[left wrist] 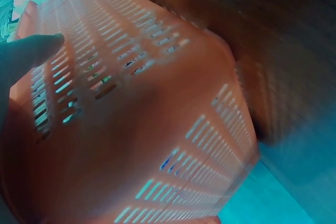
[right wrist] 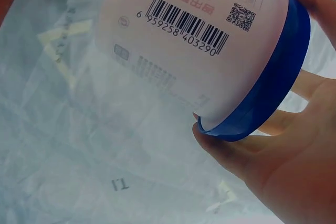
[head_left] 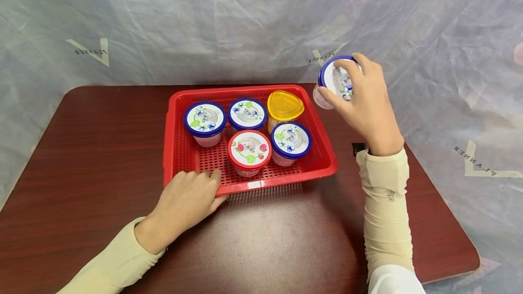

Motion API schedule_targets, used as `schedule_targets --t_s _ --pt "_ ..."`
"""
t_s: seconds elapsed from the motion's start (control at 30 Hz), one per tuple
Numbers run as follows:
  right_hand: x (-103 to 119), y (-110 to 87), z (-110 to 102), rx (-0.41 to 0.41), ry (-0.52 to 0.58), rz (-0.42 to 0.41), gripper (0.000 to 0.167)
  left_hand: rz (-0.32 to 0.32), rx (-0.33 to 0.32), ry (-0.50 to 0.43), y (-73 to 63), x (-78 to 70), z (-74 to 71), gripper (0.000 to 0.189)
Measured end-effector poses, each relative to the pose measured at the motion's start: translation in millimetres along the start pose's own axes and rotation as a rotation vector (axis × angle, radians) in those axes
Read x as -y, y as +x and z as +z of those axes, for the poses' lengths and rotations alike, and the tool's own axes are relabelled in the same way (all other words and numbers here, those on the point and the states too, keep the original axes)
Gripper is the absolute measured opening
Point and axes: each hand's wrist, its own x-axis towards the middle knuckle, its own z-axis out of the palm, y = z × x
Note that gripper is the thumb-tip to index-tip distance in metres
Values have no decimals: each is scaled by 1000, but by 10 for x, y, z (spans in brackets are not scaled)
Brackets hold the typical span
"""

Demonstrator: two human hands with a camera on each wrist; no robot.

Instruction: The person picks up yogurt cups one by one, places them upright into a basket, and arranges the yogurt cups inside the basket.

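My right hand (head_left: 369,99) holds a plastic cup with a blue-rimmed lid (head_left: 333,76) by the lid's edge, raised beyond the basket's right end. The right wrist view shows the cup's pale side (right wrist: 178,51) with a barcode, thumb and fingers around the blue rim. At the near left corner of a red slotted basket (head_left: 296,177), my left hand (head_left: 188,196) grips the rim; its thumb (left wrist: 39,51) lies against the outer wall in the left wrist view. Inside stand a red-lidded cup (head_left: 250,149), several blue-lidded cups (head_left: 291,139) and a container with a yellow lid (head_left: 285,105).
The basket stands on a dark red-brown table (head_left: 261,239). Behind and to the right hangs a wrinkled grey printed sheet (head_left: 204,26). A small black object (head_left: 358,148) lies on the table by my right wrist.
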Motion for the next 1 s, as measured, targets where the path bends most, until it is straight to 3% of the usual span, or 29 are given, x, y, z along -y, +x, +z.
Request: schedule_targets --t_s 0.4,0.6,0.87,1.0 --pt "408 -65 111 56 65 -168 57 6 -22 -42 -67 48 -44 44" --pt "649 -162 152 50 104 -298 59 41 -44 -72 -99 63 -83 30" --pt "894 -274 269 85 166 -436 64 -6 -114 -55 -108 -84 -132 17" --pt "946 -307 315 90 178 -470 66 20 -154 -58 -64 -195 -92 13"
